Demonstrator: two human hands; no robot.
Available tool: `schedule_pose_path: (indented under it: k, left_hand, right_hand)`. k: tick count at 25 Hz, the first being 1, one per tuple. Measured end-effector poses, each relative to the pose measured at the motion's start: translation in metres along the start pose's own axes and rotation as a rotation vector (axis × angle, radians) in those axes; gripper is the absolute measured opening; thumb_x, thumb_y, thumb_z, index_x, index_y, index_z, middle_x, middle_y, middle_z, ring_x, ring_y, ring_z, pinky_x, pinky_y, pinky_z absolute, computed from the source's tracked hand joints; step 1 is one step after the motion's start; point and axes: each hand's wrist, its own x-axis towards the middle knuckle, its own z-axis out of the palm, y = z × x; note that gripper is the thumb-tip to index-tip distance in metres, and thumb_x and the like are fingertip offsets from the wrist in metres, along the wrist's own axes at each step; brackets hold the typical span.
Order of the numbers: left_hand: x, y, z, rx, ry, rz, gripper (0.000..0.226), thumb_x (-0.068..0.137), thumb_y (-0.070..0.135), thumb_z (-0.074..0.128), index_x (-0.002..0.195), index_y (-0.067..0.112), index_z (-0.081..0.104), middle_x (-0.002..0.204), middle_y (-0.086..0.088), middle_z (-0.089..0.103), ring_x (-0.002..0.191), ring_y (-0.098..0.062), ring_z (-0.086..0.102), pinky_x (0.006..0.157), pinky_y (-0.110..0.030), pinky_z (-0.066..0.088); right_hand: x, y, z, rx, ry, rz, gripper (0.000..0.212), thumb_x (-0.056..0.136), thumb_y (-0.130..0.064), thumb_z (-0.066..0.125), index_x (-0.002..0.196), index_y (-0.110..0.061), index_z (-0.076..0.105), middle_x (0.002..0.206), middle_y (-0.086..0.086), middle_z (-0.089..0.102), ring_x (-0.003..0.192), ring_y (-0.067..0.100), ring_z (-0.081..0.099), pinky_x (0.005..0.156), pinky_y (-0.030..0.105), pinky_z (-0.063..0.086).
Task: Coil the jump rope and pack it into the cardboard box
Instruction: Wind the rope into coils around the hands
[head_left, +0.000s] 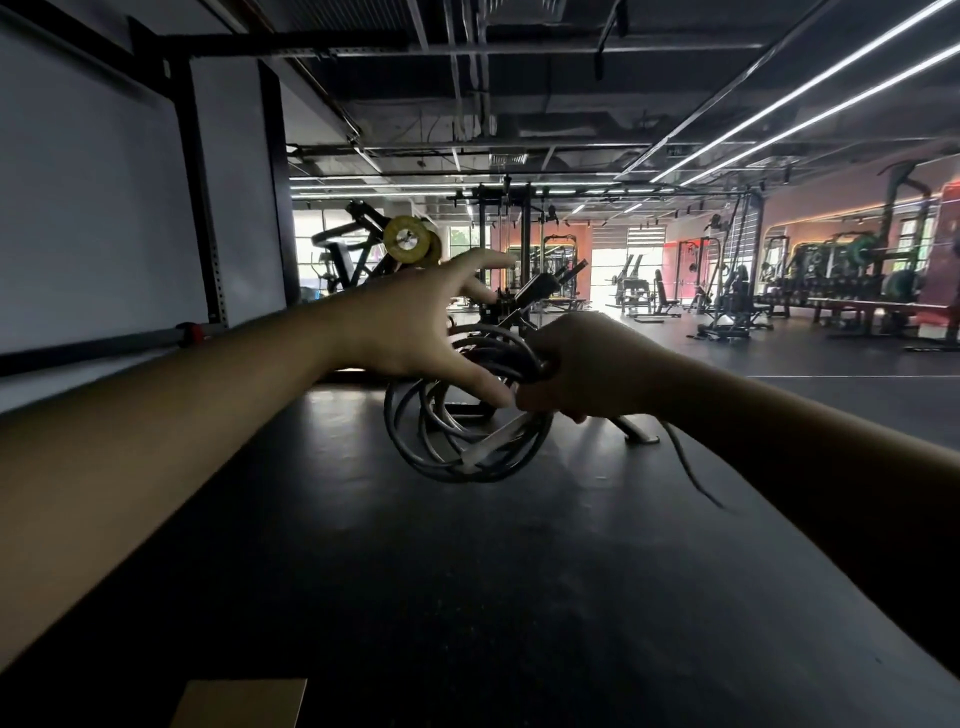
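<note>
**Kid:** What are you holding?

**Me:** My right hand (582, 369) is squeezed shut around the jump rope (457, 415). The rope hangs in round loops in the air, above the dark floor (467, 571).

**Kid:** And your other hand?

**Me:** My left hand (415, 322) is open, fingers spread, right beside the loops. I think its thumb touches them.

**Kid:** Is the rope all wound up?

**Me:** Not yet. A loose tail (691, 462) dangles under my right wrist. I should catch it with the open hand and lay it around, making each loop the same size, and keep my right hand tight so nothing slips.

**Kid:** Where's the box?

**Me:** I think that brown cardboard corner (244, 701) down by my feet is it.
</note>
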Motion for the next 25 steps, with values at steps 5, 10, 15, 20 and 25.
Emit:
schedule_pose_path:
  k: [5, 10, 15, 20, 25]
  left_hand:
    - [0.021, 0.020, 0.026, -0.067, -0.077, 0.031, 0.111, 0.057, 0.041, 0.095, 0.149, 0.034, 0.034, 0.129, 0.020, 0.059, 0.111, -0.001, 0.056, 0.087, -0.012, 0.043]
    - [0.018, 0.009, 0.044, -0.383, -0.032, 0.056, 0.055, 0.065, 0.018, 0.093, 0.114, 0.022, 0.067, 0.107, 0.010, 0.077, 0.103, -0.004, 0.070, 0.094, -0.026, 0.051]
    - [0.019, 0.006, 0.047, -0.362, -0.045, -0.082, 0.042, 0.061, 0.027, 0.094, 0.098, 0.024, 0.074, 0.094, 0.007, 0.079, 0.093, -0.011, 0.073, 0.086, -0.029, 0.055]
    - [0.012, 0.003, 0.047, -0.320, -0.088, -0.153, 0.049, 0.056, 0.043, 0.093, 0.098, 0.025, 0.076, 0.095, 0.008, 0.078, 0.097, -0.012, 0.072, 0.095, -0.038, 0.055]
    - [0.001, 0.007, 0.053, -0.259, -0.111, -0.121, 0.036, 0.064, 0.043, 0.090, 0.092, 0.026, 0.079, 0.093, 0.012, 0.079, 0.095, -0.008, 0.072, 0.093, -0.033, 0.054]
  right_hand:
    - [0.013, -0.014, -0.019, -0.231, -0.036, -0.014, 0.019, 0.085, -0.036, 0.074, 0.098, -0.021, 0.074, 0.068, -0.013, 0.061, 0.052, -0.002, 0.055, 0.047, 0.009, 0.040]
    - [0.010, -0.005, -0.025, 0.090, -0.056, -0.015, 0.012, 0.085, -0.024, 0.076, 0.075, -0.029, 0.071, 0.076, 0.000, 0.075, 0.050, 0.004, 0.069, 0.048, 0.011, 0.047]
    - [0.003, 0.003, -0.009, 0.249, -0.012, -0.012, 0.020, 0.090, -0.030, 0.074, 0.083, -0.011, 0.073, 0.069, -0.001, 0.068, 0.051, 0.004, 0.060, 0.050, 0.016, 0.048]
    - [-0.004, 0.002, 0.007, 0.378, 0.084, 0.026, 0.043, 0.093, -0.050, 0.064, 0.080, -0.010, 0.072, 0.066, 0.011, 0.063, 0.054, 0.015, 0.056, 0.050, 0.022, 0.046]
    - [-0.002, 0.007, 0.000, 0.484, 0.413, 0.307, 0.053, 0.094, -0.064, 0.052, 0.101, -0.012, 0.062, 0.077, 0.012, 0.072, 0.052, 0.022, 0.066, 0.038, 0.023, 0.047]
